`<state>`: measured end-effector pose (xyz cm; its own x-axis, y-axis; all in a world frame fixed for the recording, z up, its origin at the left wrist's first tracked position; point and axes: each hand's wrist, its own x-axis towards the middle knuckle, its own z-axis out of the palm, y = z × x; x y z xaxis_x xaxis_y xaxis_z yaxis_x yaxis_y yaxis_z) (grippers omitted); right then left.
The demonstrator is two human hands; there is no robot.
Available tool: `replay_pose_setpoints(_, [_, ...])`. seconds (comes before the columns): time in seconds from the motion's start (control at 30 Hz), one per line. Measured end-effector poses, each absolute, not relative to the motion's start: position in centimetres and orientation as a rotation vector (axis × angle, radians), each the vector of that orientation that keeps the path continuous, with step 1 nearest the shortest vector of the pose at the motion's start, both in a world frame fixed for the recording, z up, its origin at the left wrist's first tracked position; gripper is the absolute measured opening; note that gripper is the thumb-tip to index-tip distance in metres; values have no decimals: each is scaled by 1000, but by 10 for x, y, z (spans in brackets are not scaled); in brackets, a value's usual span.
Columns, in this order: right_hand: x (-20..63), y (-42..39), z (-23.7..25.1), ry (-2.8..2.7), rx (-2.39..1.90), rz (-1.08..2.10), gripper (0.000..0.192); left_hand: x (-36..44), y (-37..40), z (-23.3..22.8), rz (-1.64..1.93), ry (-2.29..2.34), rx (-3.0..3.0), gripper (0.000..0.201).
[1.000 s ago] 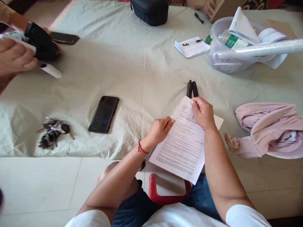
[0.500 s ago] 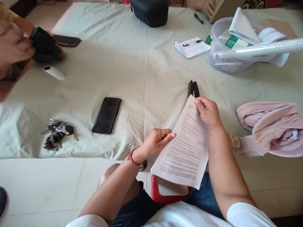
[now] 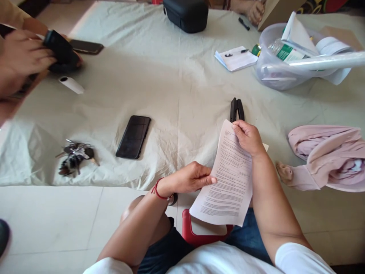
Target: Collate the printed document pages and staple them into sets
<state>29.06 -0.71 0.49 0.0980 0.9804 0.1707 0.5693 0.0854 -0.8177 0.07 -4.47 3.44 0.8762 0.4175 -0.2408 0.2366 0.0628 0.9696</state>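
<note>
Two hands work one stack of printed sheets (image 3: 228, 179), which is held up over the person's lap and the near edge of the cloth-covered floor (image 3: 176, 87), at about 5 o'clock from the middle of the view. The right hand (image 3: 248, 137) is closed on the stack's top corner, thumb in front and fingers behind; the left hand (image 3: 190, 178) pinches the stack's left edge lower down, a red thread at its wrist. A second sheet's corner shows just behind the right wrist. One black stapler (image 3: 236, 109) lies at 12 o'clock from the right hand, just beyond the stack. Two phones are in view: one black phone (image 3: 134, 137) at 9 o'clock from the sheets, one more phone (image 3: 87, 47) at far 10 o'clock beside another person's hands (image 3: 25, 57), which hold a dark object. One bunch of keys (image 3: 74, 158) lies at 9 o'clock, one white paper roll (image 3: 71, 84) at 10 o'clock, one black case (image 3: 186, 14) at 12 o'clock, one notepad (image 3: 236, 59) with one pen on it and one clear tub (image 3: 273, 68) of papers and bottles at 1 o'clock, one pink cloth (image 3: 325, 156) at 3 o'clock. Compared with a second ago, the stack stands steeper and narrower, its lower edge pulled in toward the lap; the left hand has slid down its edge, and the other person's hands have come together on the dark object.
</note>
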Motion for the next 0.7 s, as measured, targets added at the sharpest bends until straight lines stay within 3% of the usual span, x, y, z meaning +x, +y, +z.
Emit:
replay_pose_setpoints(0.23, [265,-5,1,-1775,-1383,626,27,7,-41,29,535,1024,1284,64])
replay_pose_setpoints(0.7, [264,-6,-2,-1803,-1330,615,25,9,-32,15,795,1296,1615,48])
